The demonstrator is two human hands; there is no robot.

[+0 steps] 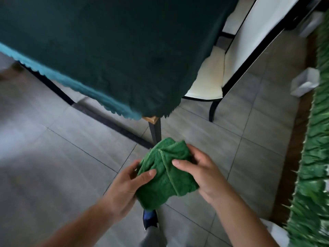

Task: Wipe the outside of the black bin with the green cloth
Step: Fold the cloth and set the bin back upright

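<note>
A folded green cloth is held in front of me over the grey tiled floor, below the corner of the table. My left hand grips its lower left side, thumb on top. My right hand holds the right side, thumb pressed on the cloth's top. No black bin is in view.
A table under a dark green tablecloth fills the upper left, with its black leg just beyond the cloth. A cream chair with a black frame stands to the right. Artificial green foliage lines the right edge, a white box beside it. My shoe is below.
</note>
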